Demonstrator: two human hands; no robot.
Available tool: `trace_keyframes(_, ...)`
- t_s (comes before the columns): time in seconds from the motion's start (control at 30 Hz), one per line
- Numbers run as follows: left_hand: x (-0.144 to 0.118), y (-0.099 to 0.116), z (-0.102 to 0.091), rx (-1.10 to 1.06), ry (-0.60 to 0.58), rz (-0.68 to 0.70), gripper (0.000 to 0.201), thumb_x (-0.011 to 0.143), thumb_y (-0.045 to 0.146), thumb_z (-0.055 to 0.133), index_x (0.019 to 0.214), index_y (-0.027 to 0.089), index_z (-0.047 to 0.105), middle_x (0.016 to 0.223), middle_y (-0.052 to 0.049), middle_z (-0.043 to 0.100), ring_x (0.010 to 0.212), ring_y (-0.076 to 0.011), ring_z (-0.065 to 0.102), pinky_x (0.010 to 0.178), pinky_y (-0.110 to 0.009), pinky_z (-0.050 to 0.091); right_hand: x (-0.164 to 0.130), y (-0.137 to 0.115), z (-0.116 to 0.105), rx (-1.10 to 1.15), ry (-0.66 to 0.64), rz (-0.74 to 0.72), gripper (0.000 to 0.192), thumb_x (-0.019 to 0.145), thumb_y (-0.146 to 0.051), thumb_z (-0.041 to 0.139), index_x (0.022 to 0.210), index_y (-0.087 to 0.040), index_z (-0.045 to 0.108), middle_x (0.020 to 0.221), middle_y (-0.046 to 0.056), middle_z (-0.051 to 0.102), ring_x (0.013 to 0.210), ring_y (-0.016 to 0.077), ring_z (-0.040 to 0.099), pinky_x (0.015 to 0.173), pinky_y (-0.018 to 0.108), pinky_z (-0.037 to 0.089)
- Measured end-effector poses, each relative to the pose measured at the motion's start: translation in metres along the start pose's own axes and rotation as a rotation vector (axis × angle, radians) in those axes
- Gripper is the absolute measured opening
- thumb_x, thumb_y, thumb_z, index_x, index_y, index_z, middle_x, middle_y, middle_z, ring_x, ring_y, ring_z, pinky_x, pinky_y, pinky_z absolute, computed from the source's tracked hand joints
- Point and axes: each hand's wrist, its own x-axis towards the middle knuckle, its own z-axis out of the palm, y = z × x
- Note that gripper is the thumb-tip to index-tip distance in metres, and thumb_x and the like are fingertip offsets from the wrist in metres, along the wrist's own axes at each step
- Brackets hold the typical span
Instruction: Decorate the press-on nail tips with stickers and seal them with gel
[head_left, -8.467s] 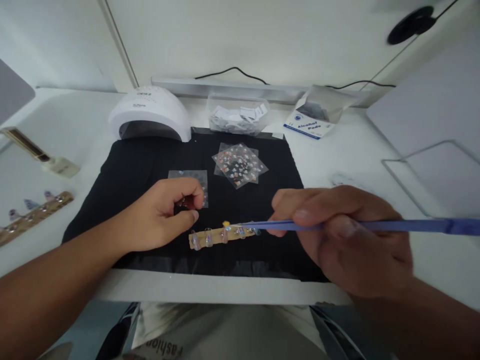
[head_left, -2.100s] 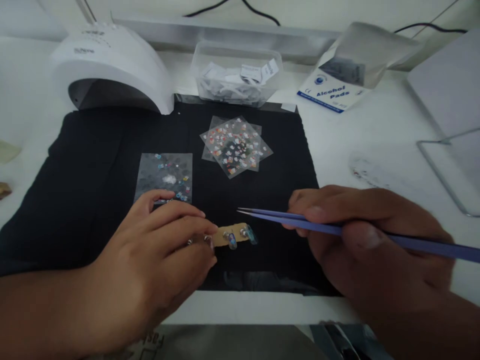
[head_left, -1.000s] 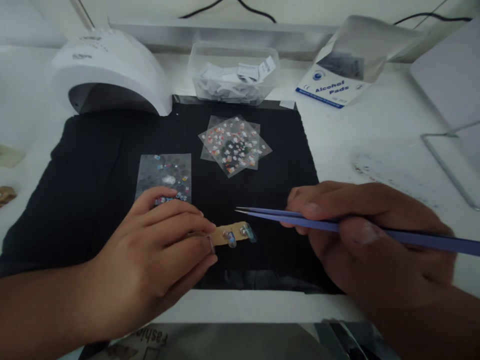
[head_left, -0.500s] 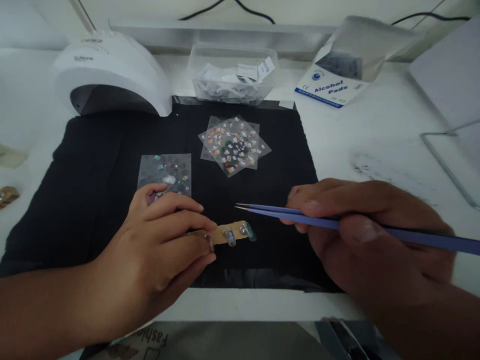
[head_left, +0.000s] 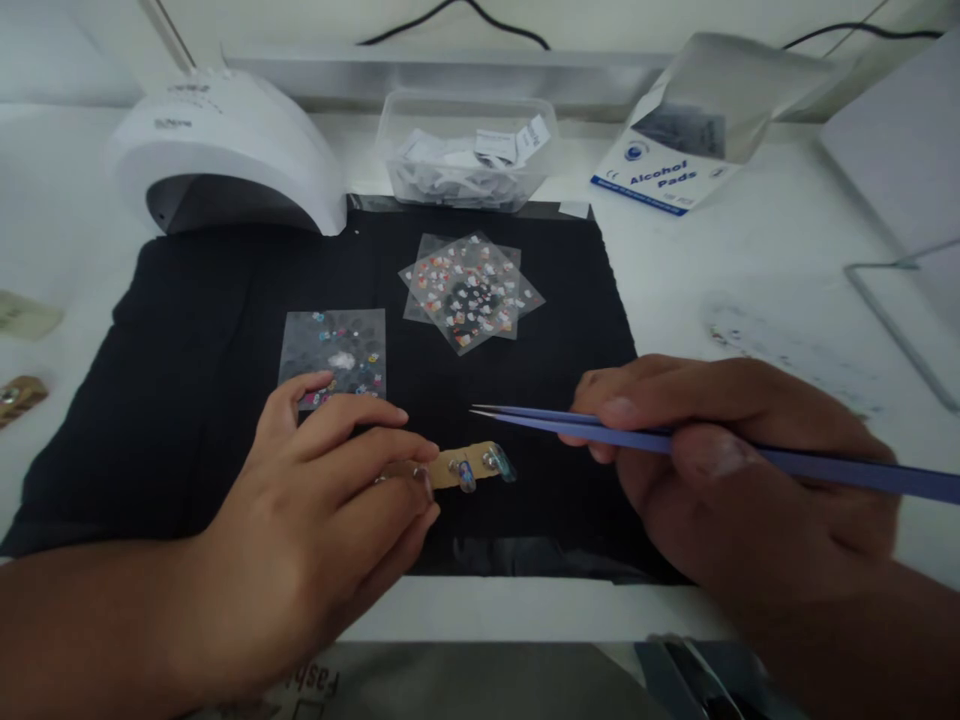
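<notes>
My left hand [head_left: 322,500] is closed around a tan strip [head_left: 444,472] with small round metal studs. False nails are mounted along this strip: a clear one with a blue pattern [head_left: 467,476] and a bluish one [head_left: 505,463] at the right end. My fingers hide the strip's left part. In my right hand [head_left: 712,470] is a pair of purple tweezers [head_left: 570,428], thin tips pointing left, apart from the strip. Beyond my left fingers lies a clear nail sticker sheet [head_left: 304,345] with small colourful designs, partly covered by them.
Several overlapping sticker sheets [head_left: 476,290] lie on the black cloth [head_left: 555,370]. Behind it stand a white nail lamp [head_left: 247,130], a clear plastic box [head_left: 465,187] of white packets and an open alcohol pads box [head_left: 660,180]. A metal wire stand [head_left: 892,325] is at right.
Almost nothing differs. The whole view has shifted slightly, and both hands keep their hold on the strip and the tweezers.
</notes>
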Motion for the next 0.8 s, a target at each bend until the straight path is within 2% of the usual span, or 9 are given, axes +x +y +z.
trace_keyframes(0.17,-0.001,-0.002,0.001,0.038,-0.004,0.019,0.007,0.093,0.023,0.063,0.091,0.027,0.068,0.101,0.004,0.078,0.114,-0.0279,0.063,0.108,-0.063,0.031,0.000,0.002,-0.001,0.000,-0.002,-0.013,0.022,0.092,-0.022,0.059,0.104,-0.023,0.078,0.079,0.008,0.069,0.064,0.0214,0.060,0.049,0.038,0.039)
trace_keyframes(0.3,-0.001,-0.002,-0.004,0.029,-0.021,-0.001,0.006,0.089,0.026,0.067,0.089,0.025,0.060,0.109,0.001,0.075,0.121,-0.0299,0.059,0.111,-0.065,0.029,0.002,0.001,-0.001,-0.004,-0.013,-0.010,0.021,0.092,-0.024,0.060,0.103,-0.023,0.078,0.077,0.007,0.068,0.061,0.0208,0.060,0.048,0.038,0.039)
trace_keyframes(0.43,0.002,-0.008,-0.016,-0.051,0.006,-0.017,0.018,0.083,0.029,0.067,0.088,0.023,0.050,0.111,-0.006,0.066,0.115,-0.0303,0.057,0.101,-0.058,0.041,0.001,-0.003,-0.003,-0.028,0.018,0.008,0.019,0.092,-0.027,0.062,0.101,-0.025,0.078,0.077,0.005,0.069,0.060,0.0194,0.059,0.050,0.038,0.042)
trace_keyframes(0.53,0.008,-0.022,-0.029,-0.070,0.122,-0.140,0.014,0.086,0.026,0.060,0.090,0.025,0.047,0.110,-0.007,0.059,0.109,-0.0276,0.056,0.093,-0.052,0.046,0.000,-0.004,-0.004,-0.044,0.042,0.032,0.018,0.091,-0.030,0.063,0.100,-0.027,0.079,0.079,0.005,0.069,0.062,0.0201,0.060,0.051,0.039,0.043)
trace_keyframes(0.6,0.014,-0.034,-0.038,-0.023,0.243,-0.253,0.009,0.089,0.029,0.055,0.088,0.026,0.046,0.106,-0.005,0.057,0.107,-0.0270,0.056,0.096,-0.053,0.044,-0.001,-0.004,-0.005,-0.038,0.041,0.041,0.018,0.089,-0.031,0.065,0.099,-0.027,0.079,0.078,0.005,0.069,0.063,0.0207,0.061,0.050,0.039,0.044)
trace_keyframes(0.67,0.020,-0.049,-0.045,0.039,0.315,-0.345,0.009,0.090,0.034,0.052,0.087,0.026,0.047,0.105,-0.005,0.056,0.107,-0.0273,0.055,0.100,-0.053,0.042,-0.001,-0.003,-0.004,-0.036,0.046,0.050,0.017,0.089,-0.032,0.066,0.098,-0.027,0.079,0.078,0.006,0.070,0.063,0.0205,0.061,0.048,0.038,0.043)
trace_keyframes(0.77,0.026,-0.069,-0.047,0.241,0.276,-0.390,0.012,0.087,0.035,0.056,0.090,0.024,0.053,0.090,-0.004,0.056,0.099,-0.0277,0.057,0.091,-0.049,0.048,0.003,-0.002,-0.001,-0.039,0.054,0.059,0.016,0.090,-0.032,0.066,0.098,-0.026,0.079,0.080,0.006,0.070,0.062,0.0188,0.061,0.048,0.036,0.043)
trace_keyframes(0.8,0.028,-0.074,-0.045,0.310,0.198,-0.393,0.016,0.085,0.037,0.057,0.093,0.023,0.055,0.086,-0.004,0.055,0.097,-0.0286,0.058,0.089,-0.049,0.049,0.004,-0.001,0.000,-0.035,0.053,0.053,0.016,0.090,-0.032,0.065,0.097,-0.026,0.078,0.079,0.006,0.069,0.061,0.0182,0.060,0.048,0.036,0.043)
